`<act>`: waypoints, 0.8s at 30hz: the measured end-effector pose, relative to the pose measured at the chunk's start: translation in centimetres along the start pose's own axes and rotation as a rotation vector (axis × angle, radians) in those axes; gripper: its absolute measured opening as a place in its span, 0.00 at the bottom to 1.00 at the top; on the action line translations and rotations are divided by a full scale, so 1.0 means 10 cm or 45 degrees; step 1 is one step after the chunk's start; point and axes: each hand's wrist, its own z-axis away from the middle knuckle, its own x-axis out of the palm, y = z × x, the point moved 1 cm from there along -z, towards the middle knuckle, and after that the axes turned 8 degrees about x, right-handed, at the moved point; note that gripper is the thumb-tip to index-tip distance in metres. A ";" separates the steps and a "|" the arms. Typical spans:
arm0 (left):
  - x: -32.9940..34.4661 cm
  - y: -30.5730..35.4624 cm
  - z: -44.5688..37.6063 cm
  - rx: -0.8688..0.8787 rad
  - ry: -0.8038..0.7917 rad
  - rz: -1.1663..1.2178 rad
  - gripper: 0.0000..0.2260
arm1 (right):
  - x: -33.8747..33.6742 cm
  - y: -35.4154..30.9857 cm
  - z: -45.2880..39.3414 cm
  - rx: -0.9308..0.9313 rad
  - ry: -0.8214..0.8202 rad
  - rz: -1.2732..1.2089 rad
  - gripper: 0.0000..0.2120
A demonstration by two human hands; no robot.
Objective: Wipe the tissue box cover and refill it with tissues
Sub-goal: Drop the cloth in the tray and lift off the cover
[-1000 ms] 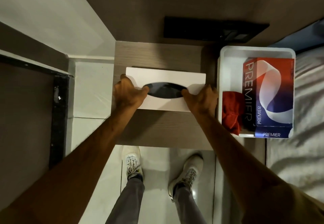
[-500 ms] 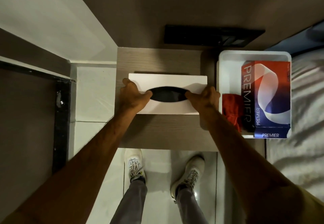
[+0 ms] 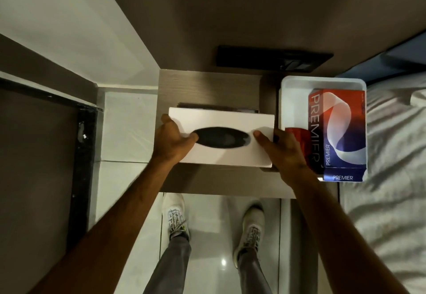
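Note:
A white tissue box cover (image 3: pixel 221 121) with a dark oval slot sits over the small wooden bedside table (image 3: pixel 207 86). My left hand (image 3: pixel 171 142) grips its left end, thumb at the slot's edge. My right hand (image 3: pixel 282 151) grips its right end. The cover looks raised, with a dark strip of base showing behind its far edge. A red and blue PREMIER tissue box (image 3: pixel 338 130) lies in a white tray (image 3: pixel 322 81) to the right, with a red cloth (image 3: pixel 297 133) beside it, partly hidden by my right hand.
A bed with white sheets (image 3: pixel 391 155) borders the tray on the right. A dark switch panel (image 3: pixel 274 60) is on the wall behind the table. My shoes (image 3: pixel 176 215) stand on glossy white floor tiles. A dark doorframe (image 3: pixel 83 155) runs along the left.
Both hands have kept hold of the cover's ends and the cover appears larger and lifted off its place, with a dark strip now exposed behind it.

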 end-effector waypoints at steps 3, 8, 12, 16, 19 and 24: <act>0.09 -0.16 0.27 -0.038 -0.003 -0.002 0.31 | 0.01 0.27 0.08 0.054 -0.016 0.068 0.23; 0.30 -0.45 0.63 -0.120 -0.051 0.129 0.33 | 0.14 0.76 0.13 0.083 -0.002 0.206 0.32; 0.37 -0.56 0.70 -0.185 -0.031 0.016 0.34 | 0.26 0.98 0.17 0.017 0.072 0.300 0.33; 0.37 -0.61 0.69 -0.180 -0.044 -0.061 0.35 | 0.35 1.05 0.20 -0.035 0.095 0.376 0.35; 0.35 -0.66 0.69 -0.148 -0.041 -0.067 0.37 | 0.44 1.06 0.21 -0.009 0.069 0.361 0.35; 0.31 -0.71 0.65 -0.123 0.013 -0.098 0.39 | 0.57 1.02 0.18 -0.068 0.129 0.348 0.35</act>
